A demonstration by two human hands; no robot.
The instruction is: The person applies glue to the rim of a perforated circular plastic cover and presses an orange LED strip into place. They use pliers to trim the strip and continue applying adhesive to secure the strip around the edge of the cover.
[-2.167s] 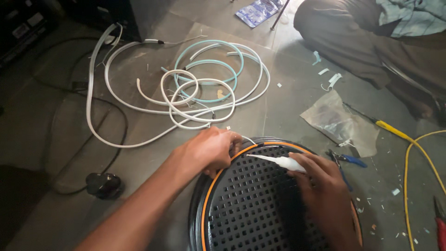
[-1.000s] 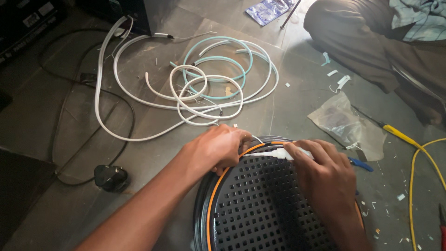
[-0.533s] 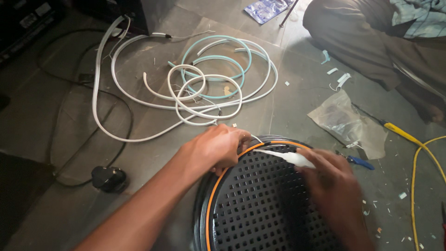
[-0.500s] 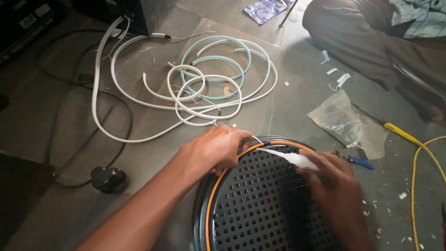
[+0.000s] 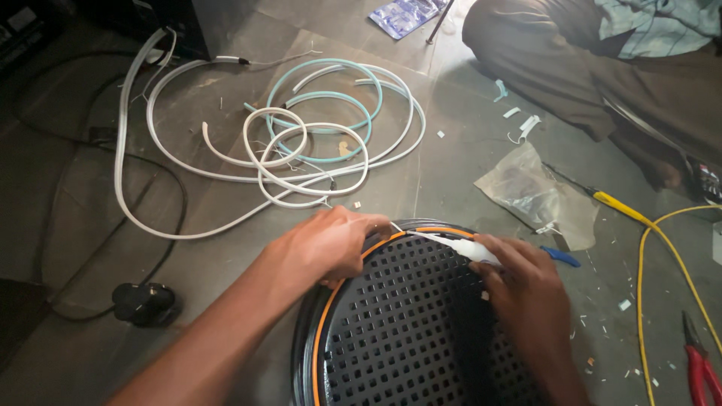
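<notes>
On the floor, the round black grille [image 5: 414,331] is still pressed at its top rim by the closed left hand [image 5: 331,244]. A white tube [image 5: 459,246], gripped by the right hand [image 5: 526,289], is now angled lower along the orange ring [image 5: 325,331].

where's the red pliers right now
In the head view the red pliers lie on the floor at the far right bottom edge, just right of the yellow cable and beyond the right hand.
</notes>
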